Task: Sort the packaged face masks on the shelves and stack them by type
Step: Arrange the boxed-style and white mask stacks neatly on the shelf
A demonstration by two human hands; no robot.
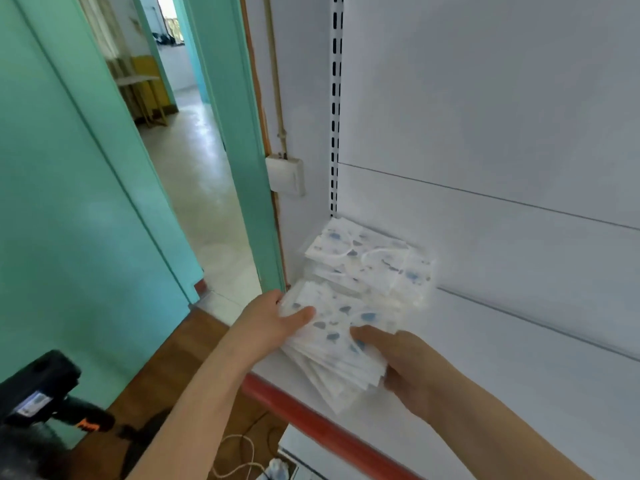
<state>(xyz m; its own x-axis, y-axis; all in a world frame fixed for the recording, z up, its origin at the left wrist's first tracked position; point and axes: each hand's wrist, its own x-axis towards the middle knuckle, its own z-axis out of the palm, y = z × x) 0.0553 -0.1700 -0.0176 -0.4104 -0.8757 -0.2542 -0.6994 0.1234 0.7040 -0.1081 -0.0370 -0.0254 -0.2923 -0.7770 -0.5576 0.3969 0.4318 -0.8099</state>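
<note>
1. Right at the left end of the white shelf (519, 393), both hands hold one fanned bundle of packaged face masks (332, 341), white with blue blotches, in clear wrappers.
2. The left hand (273, 323) grips the bundle's left edge: its thumb (301, 315) lies flat on the top pack, and the other fingers are hidden beneath, so the hand is pinching the packs between thumb and fingers.
3. The right hand (405, 365) holds the bundle's near right corner, thumb pressed on top near a blue blotch and fingers curled under the fanned lower edges.
4. The bundle sits low over the shelf; whether its underside touches the surface I cannot tell.
5. Just behind it, a second stack of masks (374, 265) with the same blue pattern lies on the shelf in the back left corner, against the back panel (485, 116). The held bundle overlaps its front edge.
6. A slotted upright rail (335, 109) runs up the panel directly above that corner.
7. A red strip (311, 424) edges the shelf front, passing under both forearms.
8. Left of the shelving, a white wall box (285, 176) sits beside a green door frame (239, 133), and the open doorway shows a pale floor (194, 161).
9. At the lower left a black device (41, 393) with an orange patch is in view, blurred.
</note>
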